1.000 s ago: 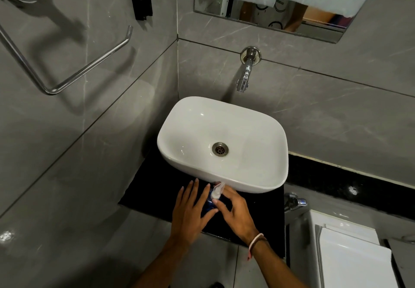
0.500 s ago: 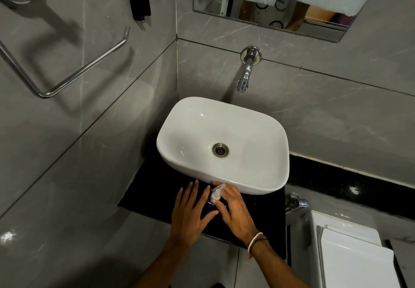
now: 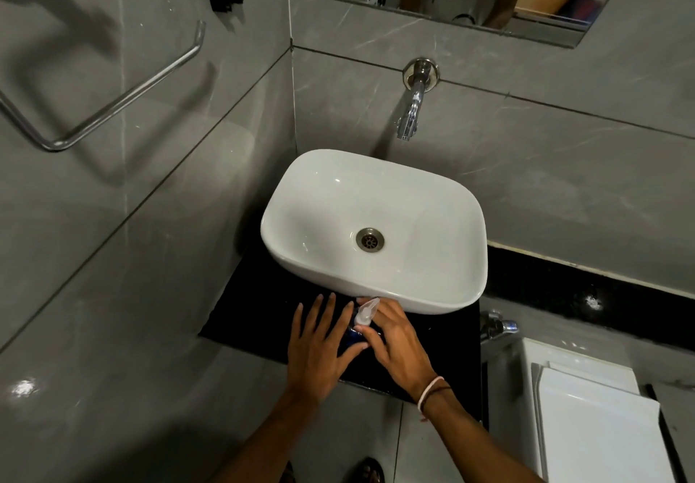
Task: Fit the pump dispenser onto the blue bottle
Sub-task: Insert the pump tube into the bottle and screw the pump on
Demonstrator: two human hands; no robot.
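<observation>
Pump dispenser [image 3: 365, 312] pinched in my right hand [image 3: 398, 343] atop blue bottle [image 3: 351, 336] | bottle mostly hidden, left hand [image 3: 319, 347] splayed against it | black counter [image 3: 255, 317], 6 o'clock of white basin [image 3: 376, 287] | grey-tiled bathroom

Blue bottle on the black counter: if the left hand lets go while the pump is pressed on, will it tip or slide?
Probably tippy: the blue bottle looks narrow, with the pump dispenser adding height. It may slide, since the black counter looks glossy. The left hand braces its side, which seems wise.
</observation>
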